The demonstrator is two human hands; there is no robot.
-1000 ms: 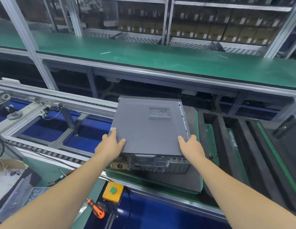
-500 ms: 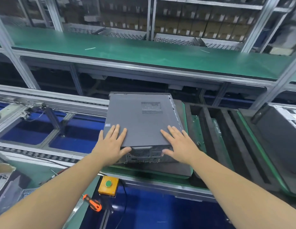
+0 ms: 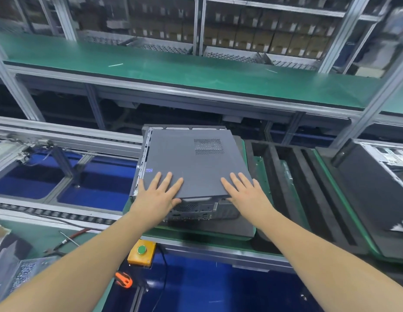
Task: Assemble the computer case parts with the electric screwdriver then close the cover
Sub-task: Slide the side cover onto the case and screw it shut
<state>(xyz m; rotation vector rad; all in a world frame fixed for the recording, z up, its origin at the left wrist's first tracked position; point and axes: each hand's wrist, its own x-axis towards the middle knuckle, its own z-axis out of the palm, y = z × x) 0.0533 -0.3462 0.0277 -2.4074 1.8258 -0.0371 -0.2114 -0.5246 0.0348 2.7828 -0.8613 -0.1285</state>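
Two flat palms press on the near end of the grey side cover (image 3: pixel 191 163): the left hand (image 3: pixel 157 194) and the right hand (image 3: pixel 245 194) both lie with fingers straight and spread, gripping nothing. The cover lies on top of the computer case (image 3: pixel 196 208), which sits on a dark pad on a green-edged pallet (image 3: pixel 261 167) on the conveyor line.

The cover does not look fully seated — a strip of the chassis frame shows along its left and far edges, and the panel seems skewed slightly to the right. The likely trouble is pushing while it sits crooked: the hooks along the edges could miss their slots, and the panel could jam or bow. Uneven pressure from one hand would worsen the skew. The left thumb rests at the near lip above the rear ports, where I judge it could be pinched if the panel slides towards the person.

For room, the far end of the case has a gap before the line's aluminium rail, so a forward slide looks possible. To the right lie black foam trays (image 3: pixel 308 188) and another case (image 3: pixel 376 188), well apart. Near the person's left arm sit a yellow box with a green button (image 3: pixel 142 251) and an orange-handled tool (image 3: pixel 124 280) — both below the pallet's level.
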